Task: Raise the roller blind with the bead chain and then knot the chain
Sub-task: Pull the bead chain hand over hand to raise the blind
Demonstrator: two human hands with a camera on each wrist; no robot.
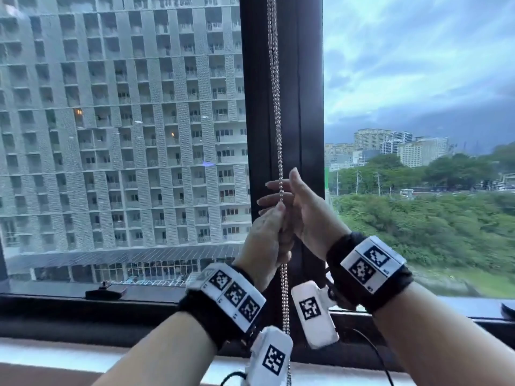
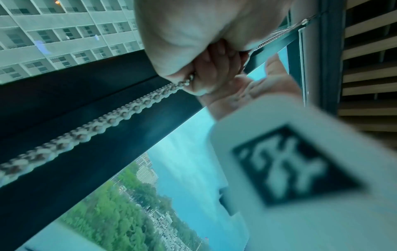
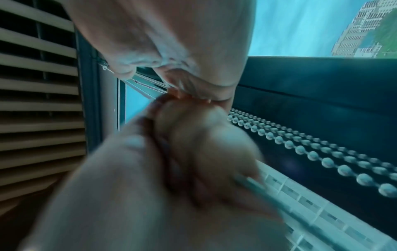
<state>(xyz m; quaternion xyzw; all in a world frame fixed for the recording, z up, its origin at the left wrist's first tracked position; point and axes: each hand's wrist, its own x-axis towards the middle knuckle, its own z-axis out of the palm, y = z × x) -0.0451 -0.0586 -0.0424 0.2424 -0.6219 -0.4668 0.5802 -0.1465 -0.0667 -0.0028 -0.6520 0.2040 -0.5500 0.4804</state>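
A dark window frame (image 1: 295, 107) stands upright between two panes. The left pane shows a grey tower block (image 1: 119, 121); the right pane shows cloudy sky, distant buildings and green trees (image 1: 434, 218). A pale sill (image 1: 55, 355) runs along the bottom, and a small dark latch (image 1: 106, 291) sits on the lower frame rail. In the wrist views a slatted panel (image 3: 38, 101) lies beside the frame.

The chain (image 1: 276, 107) hangs as close double strands in front of the frame, running from the top edge down through both hands and on past the wrists to the sill.

The left hand (image 1: 267, 240) is lower, closed in a fist around the chain; the strands leave the bottom of the fist. In the left wrist view the beads enter the curled fingers (image 2: 206, 74).

The right hand (image 1: 303, 207) is just above and touches the left. Its fingers (image 1: 274, 185) extend leftward behind the chain, thumb raised; whether they grip the chain cannot be told.
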